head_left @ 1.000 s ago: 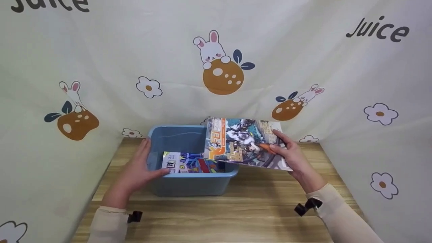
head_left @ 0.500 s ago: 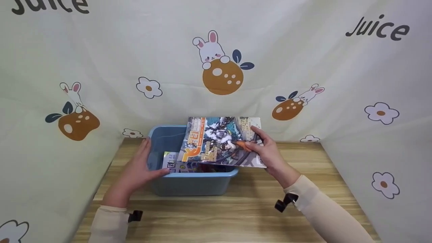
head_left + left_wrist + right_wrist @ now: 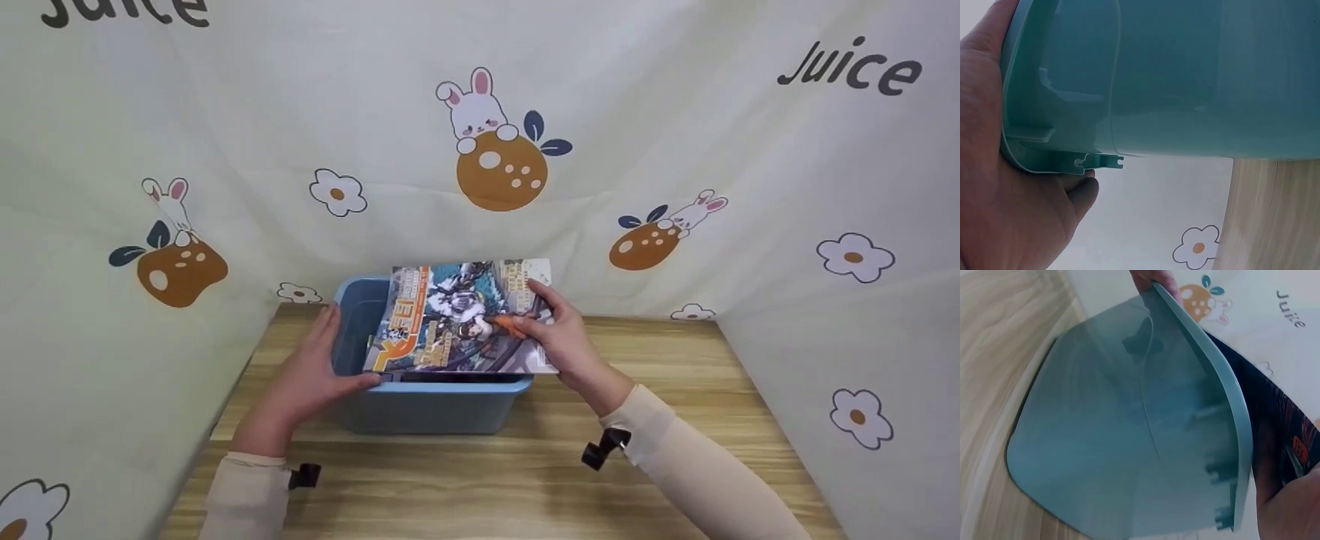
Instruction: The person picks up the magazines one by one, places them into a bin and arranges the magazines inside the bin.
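A magazine with a colourful illustrated cover lies over the opening of a blue plastic bin, its left edge lower than its right. My right hand pinches the magazine's right edge, thumb on the cover and other fingers beneath. In the right wrist view, the magazine's dark underside shows beyond the bin's rim. At the bin's left end, my left hand grips the rim, its thumb on the front left corner. The left wrist view shows this hand round the bin's edge. The bin's contents are almost wholly covered.
The bin stands on a wood-grain table. A pale cloth printed with rabbits, oranges and flowers hangs behind and on both sides. Each sleeve carries a small black wrist mount.
My right hand has carried the magazine leftward across the bin, hiding the printed booklet seen inside earlier. The left hand has kept its grip on the bin.
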The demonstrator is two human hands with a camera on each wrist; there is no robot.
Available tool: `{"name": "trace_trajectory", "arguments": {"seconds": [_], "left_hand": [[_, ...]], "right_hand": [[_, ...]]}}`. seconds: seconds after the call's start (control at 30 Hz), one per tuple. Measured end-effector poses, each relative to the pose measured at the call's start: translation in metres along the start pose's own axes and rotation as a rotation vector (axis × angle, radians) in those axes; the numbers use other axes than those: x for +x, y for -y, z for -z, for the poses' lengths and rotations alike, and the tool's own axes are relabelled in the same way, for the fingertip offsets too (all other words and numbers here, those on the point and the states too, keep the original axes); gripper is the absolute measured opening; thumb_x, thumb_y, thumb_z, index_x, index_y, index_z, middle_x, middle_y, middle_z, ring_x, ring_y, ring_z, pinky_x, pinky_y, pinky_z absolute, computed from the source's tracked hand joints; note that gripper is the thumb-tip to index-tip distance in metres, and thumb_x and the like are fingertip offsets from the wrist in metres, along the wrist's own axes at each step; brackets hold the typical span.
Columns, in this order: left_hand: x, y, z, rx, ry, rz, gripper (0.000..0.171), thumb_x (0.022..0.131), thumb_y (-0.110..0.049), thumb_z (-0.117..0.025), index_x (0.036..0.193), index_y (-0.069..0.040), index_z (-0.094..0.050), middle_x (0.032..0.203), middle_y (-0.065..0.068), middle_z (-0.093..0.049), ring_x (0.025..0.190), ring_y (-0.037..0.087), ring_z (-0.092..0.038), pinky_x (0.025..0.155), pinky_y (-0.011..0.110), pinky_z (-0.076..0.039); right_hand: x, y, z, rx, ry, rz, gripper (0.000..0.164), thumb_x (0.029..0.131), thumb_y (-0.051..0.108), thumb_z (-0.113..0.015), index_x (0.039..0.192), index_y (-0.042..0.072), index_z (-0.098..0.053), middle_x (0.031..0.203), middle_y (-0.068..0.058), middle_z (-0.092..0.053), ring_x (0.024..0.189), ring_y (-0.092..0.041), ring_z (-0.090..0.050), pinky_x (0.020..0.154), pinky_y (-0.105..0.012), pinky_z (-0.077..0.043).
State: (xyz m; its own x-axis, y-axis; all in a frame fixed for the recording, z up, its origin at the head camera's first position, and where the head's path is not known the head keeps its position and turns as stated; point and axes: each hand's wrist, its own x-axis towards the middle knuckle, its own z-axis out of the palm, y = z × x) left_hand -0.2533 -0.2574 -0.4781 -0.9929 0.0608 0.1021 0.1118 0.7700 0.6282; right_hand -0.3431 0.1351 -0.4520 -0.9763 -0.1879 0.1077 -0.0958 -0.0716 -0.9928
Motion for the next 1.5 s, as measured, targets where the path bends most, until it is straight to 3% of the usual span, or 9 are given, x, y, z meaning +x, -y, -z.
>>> {"name": "trace_trajectory", "arguments": {"seconds": [0.23, 0.37, 0.47, 0.6, 0.77, 0.93, 1.0, 1.23, 1.5], "left_hand": [[0.000, 0.002, -0.003, -0.015, -0.002, 0.006, 0.149, 0.078, -0.081, -0.085, 0.177, -0.004, -0.005, 0.184, 0.023, 0.002, 0.168, 0.051, -0.004, 0.127, 0.074, -0.023], [-0.002, 0.002, -0.006, -0.017, 0.000, 0.011, 0.149, 0.077, -0.083, -0.084, 0.178, -0.006, -0.005, 0.184, 0.022, 0.003, 0.168, 0.051, -0.004, 0.127, 0.074, -0.023], [-0.002, 0.002, -0.006, -0.013, -0.003, 0.016, 0.149, 0.078, -0.083, -0.084, 0.178, -0.006, -0.005, 0.184, 0.022, 0.003, 0.168, 0.051, -0.004, 0.127, 0.074, -0.024], [-0.002, 0.002, -0.005, -0.016, -0.005, 0.018, 0.149, 0.078, -0.082, -0.085, 0.178, -0.005, -0.005, 0.184, 0.022, 0.003, 0.167, 0.052, -0.005, 0.126, 0.075, -0.024], [0.000, 0.002, -0.004, -0.017, -0.016, 0.001, 0.147, 0.079, -0.079, -0.086, 0.177, -0.004, -0.007, 0.184, 0.023, 0.001, 0.167, 0.053, -0.007, 0.126, 0.075, -0.025], [0.000, 0.002, -0.003, -0.022, -0.025, -0.003, 0.146, 0.079, -0.077, -0.087, 0.177, -0.004, -0.008, 0.184, 0.023, 0.001, 0.167, 0.053, -0.007, 0.126, 0.075, -0.025], [0.000, 0.001, -0.002, -0.024, -0.029, -0.012, 0.145, 0.080, -0.075, -0.088, 0.177, -0.002, -0.009, 0.184, 0.024, -0.001, 0.167, 0.053, -0.007, 0.126, 0.075, -0.024], [-0.001, 0.002, -0.002, -0.019, -0.028, -0.032, 0.142, 0.082, -0.070, -0.089, 0.176, 0.002, -0.010, 0.183, 0.027, -0.001, 0.166, 0.054, -0.007, 0.127, 0.074, -0.023], [0.000, 0.002, -0.001, -0.014, -0.031, -0.028, 0.139, 0.084, -0.071, -0.087, 0.177, -0.002, -0.009, 0.183, 0.025, 0.000, 0.166, 0.055, -0.008, 0.125, 0.077, -0.024]], "right_hand": [[0.000, 0.000, -0.020, -0.015, 0.033, -0.004, 0.078, 0.098, -0.009, -0.076, 0.168, 0.007, -0.046, 0.172, -0.020, -0.038, 0.088, -0.019, -0.075, 0.078, -0.026, -0.065], [-0.001, 0.002, -0.029, -0.001, 0.054, -0.017, 0.079, 0.098, -0.010, -0.077, 0.168, 0.006, -0.045, 0.144, -0.032, -0.063, 0.087, -0.020, -0.078, 0.079, -0.027, -0.066], [-0.001, 0.004, -0.038, 0.006, 0.073, -0.016, 0.081, 0.097, -0.011, -0.078, 0.168, 0.004, -0.043, 0.126, -0.032, -0.068, 0.083, -0.020, -0.078, 0.080, -0.029, -0.066], [-0.001, 0.006, -0.047, -0.021, 0.089, -0.001, 0.081, 0.096, -0.012, -0.078, 0.168, 0.001, -0.042, 0.134, -0.024, -0.059, 0.079, -0.017, -0.074, 0.080, -0.029, -0.067], [0.001, 0.004, -0.055, -0.052, 0.106, 0.005, 0.081, 0.097, -0.012, -0.077, 0.168, -0.001, -0.040, 0.142, -0.027, -0.058, 0.080, -0.017, -0.077, 0.082, -0.030, -0.067], [0.003, 0.003, -0.060, -0.044, 0.127, -0.022, 0.081, 0.097, -0.011, -0.077, 0.168, -0.001, -0.038, 0.105, -0.022, -0.075, 0.081, -0.021, -0.079, 0.083, -0.031, -0.067], [0.004, 0.002, -0.062, -0.029, 0.137, -0.044, 0.080, 0.098, -0.012, -0.075, 0.168, -0.001, -0.036, 0.099, -0.022, -0.077, 0.086, -0.023, -0.080, 0.085, -0.032, -0.067], [0.003, 0.002, -0.066, -0.059, 0.156, -0.081, 0.080, 0.100, -0.013, -0.071, 0.169, -0.001, -0.031, 0.104, -0.025, -0.079, 0.097, -0.029, -0.081, 0.090, -0.034, -0.066], [0.004, 0.004, -0.069, -0.125, 0.135, -0.088, 0.082, 0.099, -0.013, -0.072, 0.169, -0.002, -0.032, 0.104, -0.024, -0.077, 0.094, -0.028, -0.080, 0.088, -0.033, -0.067]]}}
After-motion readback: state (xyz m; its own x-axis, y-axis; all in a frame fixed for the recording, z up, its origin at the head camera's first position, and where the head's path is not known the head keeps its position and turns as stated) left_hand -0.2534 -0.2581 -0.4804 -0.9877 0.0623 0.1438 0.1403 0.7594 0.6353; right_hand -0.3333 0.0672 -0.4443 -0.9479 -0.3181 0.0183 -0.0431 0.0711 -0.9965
